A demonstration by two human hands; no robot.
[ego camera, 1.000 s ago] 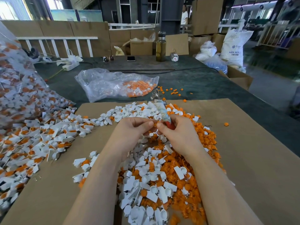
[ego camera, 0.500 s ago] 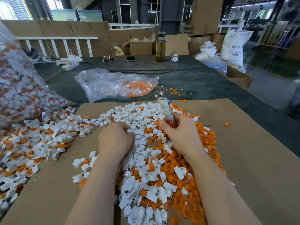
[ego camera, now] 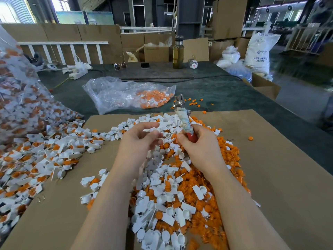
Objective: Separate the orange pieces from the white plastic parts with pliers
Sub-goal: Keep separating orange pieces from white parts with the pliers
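My right hand [ego camera: 201, 147] grips the pliers [ego camera: 183, 120] by the red, tape-wrapped handles, and the metal jaws point up and away from me. My left hand [ego camera: 138, 141] is raised just left of the pliers and pinches a white plastic part [ego camera: 150, 130] between thumb and fingers. Below both hands, a heap of loose orange pieces [ego camera: 227, 159] mixed with white parts [ego camera: 171, 204] lies on a cardboard sheet [ego camera: 279, 177]. To the left spreads a pile of white parts with orange pieces still in them [ego camera: 39, 159].
A big clear bag of unsorted parts [ego camera: 16, 98] leans at the far left. A flatter plastic bag [ego camera: 126, 94] with orange pieces lies on the green table beyond the cardboard. Further back stand a bottle [ego camera: 178, 51], a phone [ego camera: 145, 65] and a power strip [ego camera: 78, 73].
My left hand dipped into the pile half a second ago and has come back up holding a white part. My right hand with the pliers has barely moved.
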